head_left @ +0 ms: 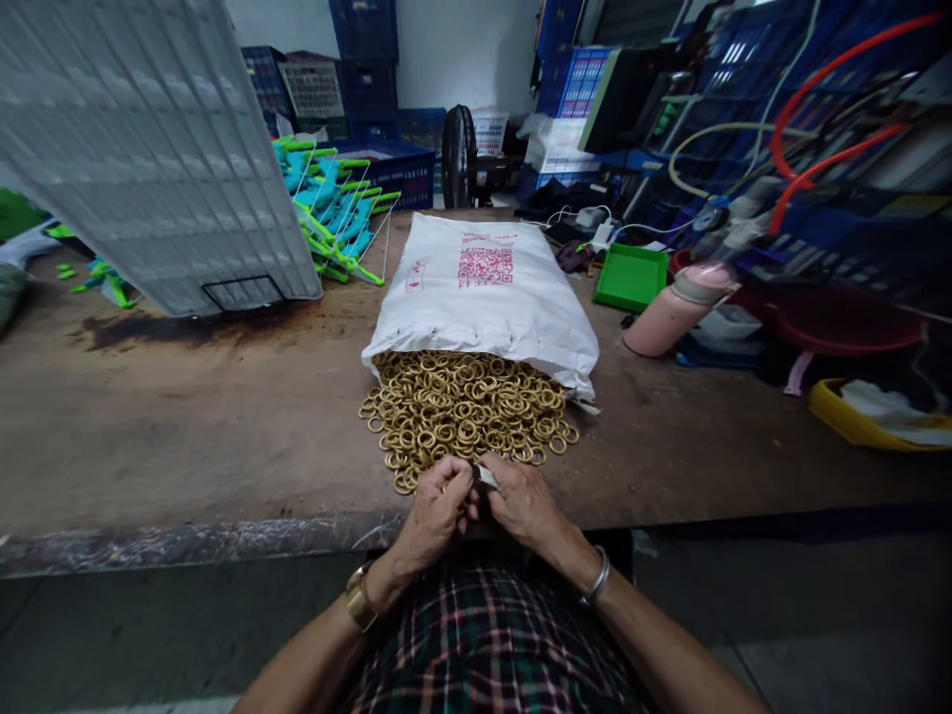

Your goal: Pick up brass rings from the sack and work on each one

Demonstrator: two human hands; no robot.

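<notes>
Both my hands meet at the table's front edge, just below a pile of gold-coloured rings (468,407). The rings spill from the open mouth of a white sack (476,288) with red print. My left hand (440,506) is closed, its fingers pinched round something small that I cannot make out, perhaps a ring. My right hand (525,501) is closed on a small tool (486,477) with a pale body and a dark tip. The tip touches or nearly touches my left fingertips.
A tall grey ribbed panel (178,159) stands at the left, beside green and blue plastic pieces (338,208). To the right are a green tray (632,276), a pink bottle (673,315), red hoses (788,129) and a yellow basin (855,421). A black fan (459,159) stands behind.
</notes>
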